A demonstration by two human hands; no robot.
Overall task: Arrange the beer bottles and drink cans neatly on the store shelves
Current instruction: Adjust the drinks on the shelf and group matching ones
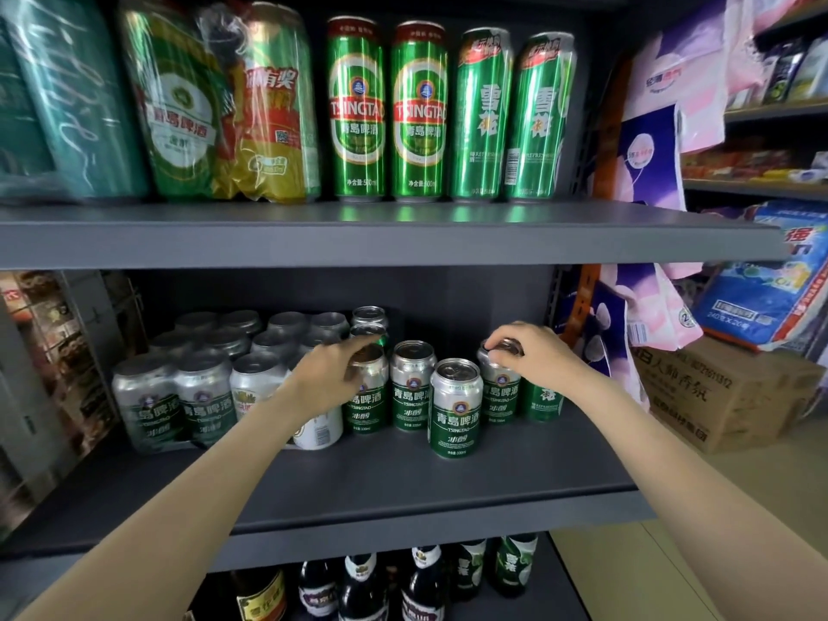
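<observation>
Cans [456, 407]: labels part-hidden behind both hands.

A cardboard box [726, 392] is sitting on the floor at right, with a blue bag [761, 289] lying on it and pink packets [663, 316] hanging beside.

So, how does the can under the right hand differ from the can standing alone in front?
The right hand grips the top of its can; the front can is untouched, top exposed. The held can stands further back in the row; the front can stands forward, apart. Both are upright, silver and green, same label.
</observation>
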